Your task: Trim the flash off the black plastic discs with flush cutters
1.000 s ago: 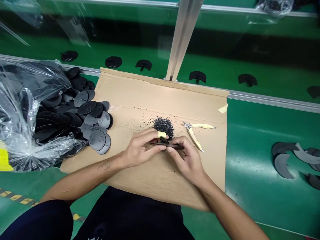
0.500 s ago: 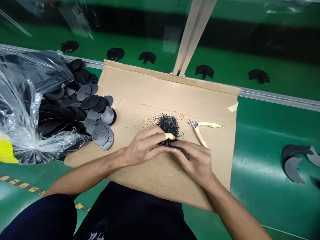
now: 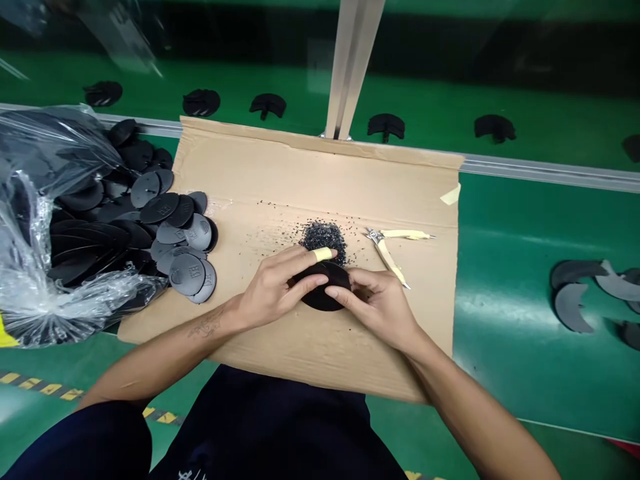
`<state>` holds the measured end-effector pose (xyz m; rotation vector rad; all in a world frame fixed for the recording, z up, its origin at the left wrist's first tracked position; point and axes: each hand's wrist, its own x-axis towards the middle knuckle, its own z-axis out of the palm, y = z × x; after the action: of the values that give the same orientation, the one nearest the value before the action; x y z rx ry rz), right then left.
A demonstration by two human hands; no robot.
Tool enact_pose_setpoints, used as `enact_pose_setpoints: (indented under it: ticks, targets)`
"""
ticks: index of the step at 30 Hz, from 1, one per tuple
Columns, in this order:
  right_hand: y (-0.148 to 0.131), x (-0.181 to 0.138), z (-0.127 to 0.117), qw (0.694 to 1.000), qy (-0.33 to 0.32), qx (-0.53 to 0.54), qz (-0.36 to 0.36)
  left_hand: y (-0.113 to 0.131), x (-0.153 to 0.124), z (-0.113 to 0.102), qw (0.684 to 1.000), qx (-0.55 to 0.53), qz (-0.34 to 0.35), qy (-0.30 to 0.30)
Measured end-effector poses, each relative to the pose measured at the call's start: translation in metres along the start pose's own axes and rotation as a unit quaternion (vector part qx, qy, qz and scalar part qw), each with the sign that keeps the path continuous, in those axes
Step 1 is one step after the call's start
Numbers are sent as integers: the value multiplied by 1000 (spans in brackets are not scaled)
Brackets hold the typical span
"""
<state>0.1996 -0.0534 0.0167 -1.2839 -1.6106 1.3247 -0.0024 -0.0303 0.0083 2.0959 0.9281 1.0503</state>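
Both hands are on one black disc (image 3: pixel 321 292) in the middle of the cardboard (image 3: pixel 280 360). The left hand (image 3: pixel 273 290) has its fingers curled round the disc's left edge, thumb underneath, and there's a yellow wrap on the index fingertip (image 3: pixel 323 254). The right hand (image 3: pixel 383 305) pinches the right edge, thumb on top and fingers tucked below. So both are closed on the same disc, held a bit above the sheet with its flat face tilted up toward the camera.

Just behind the disc sits a little heap of black shavings (image 3: pixel 324 237), with loose specks scattered around it. To the right of that, a pair of cutters (image 3: pixel 389 250) with pale handles lies on the cardboard, near the right hand but not touching it.

Over on the left, a pile of discs (image 3: pixel 170 230) spills out of a clear bag (image 3: pixel 45 220) onto the cardboard's edge. Farther back, more black parts (image 3: pixel 385 125) sit spaced along the green belt (image 3: pixel 540 140). At the far right, some curved grey pieces (image 3: pixel 575 293) lie on the green table (image 3: pixel 525 360).
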Motion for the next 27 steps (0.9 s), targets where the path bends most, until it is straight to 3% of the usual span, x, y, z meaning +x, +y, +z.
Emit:
enact_pose_setpoints:
  ticks: [9,14,19,27]
  targets:
    - [0,0,-1,1000,-8,-7,-17,2,-1,-1,999,24,24,-15]
    - [0,-1,-5,991,-3,-56,-123,2,0,-1,999,-32,9,6]
    - [8,-3,-6,964,19,-101,-244,1,4,-5,996,-75,55,6]
    - [10,-3,-5,956,30,-122,-264,-2,5,-2,992,-85,90,22]
